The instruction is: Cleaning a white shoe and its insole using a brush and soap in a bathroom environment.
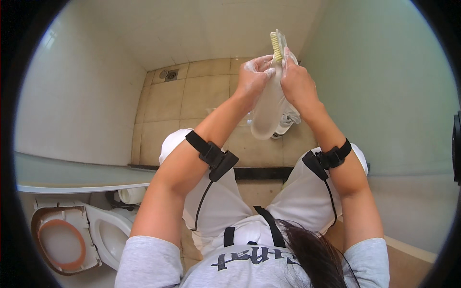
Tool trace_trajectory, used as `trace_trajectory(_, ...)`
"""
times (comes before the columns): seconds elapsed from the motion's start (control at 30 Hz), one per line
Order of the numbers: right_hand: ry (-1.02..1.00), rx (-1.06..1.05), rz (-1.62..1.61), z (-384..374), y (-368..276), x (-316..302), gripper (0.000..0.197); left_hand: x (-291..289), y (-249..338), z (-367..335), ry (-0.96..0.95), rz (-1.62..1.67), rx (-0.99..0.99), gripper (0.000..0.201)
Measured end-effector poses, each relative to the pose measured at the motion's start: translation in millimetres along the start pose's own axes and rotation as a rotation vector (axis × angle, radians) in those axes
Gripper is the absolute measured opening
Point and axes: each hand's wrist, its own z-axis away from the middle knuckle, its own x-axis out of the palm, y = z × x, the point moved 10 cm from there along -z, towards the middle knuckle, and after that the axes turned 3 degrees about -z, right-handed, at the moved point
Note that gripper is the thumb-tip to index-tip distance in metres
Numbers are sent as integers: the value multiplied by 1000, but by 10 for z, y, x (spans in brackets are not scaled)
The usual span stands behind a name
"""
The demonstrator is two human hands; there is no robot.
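Out in front of me, a pale, long shoe insole (268,113) hangs with its rounded end downward. My left hand (254,79) pinches its upper left edge, with white suds on the fingers. My right hand (298,82) is closed around a scrub brush (276,46), whose pale yellow bristles face left at the insole's upper end. Suds also show on the right fingers. Below and partly behind the insole, a white shoe (287,126) with something grey in it stands on the floor.
Beige floor tiles (204,98) lie ahead, with a drain (171,75) near the far left corner. A dark sill (259,173) crosses before my knees. Pale panels flank me on both sides. At lower left stands a toilet (108,235) with its lid raised.
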Motion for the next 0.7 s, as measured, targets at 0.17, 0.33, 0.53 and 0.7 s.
trace_trajectory(0.17, -27, -22, -15, 210, 3, 177, 54, -178, -206, -119, 75, 3, -13, 46)
trace_trajectory(0.33, -161, -37, -9, 529, -218, 285, 56, -460, -316, -288, 124, 29, 46, 50)
trace_trajectory(0.53, 13, -3, -5, 168, -47, 61, 51, -123, -88, -100, 50, -71, 85, 53)
trace_trajectory(0.7, 4, 49, 4, -93, 100, 0, 58, -88, -4, 16, 72, -97, -16, 57)
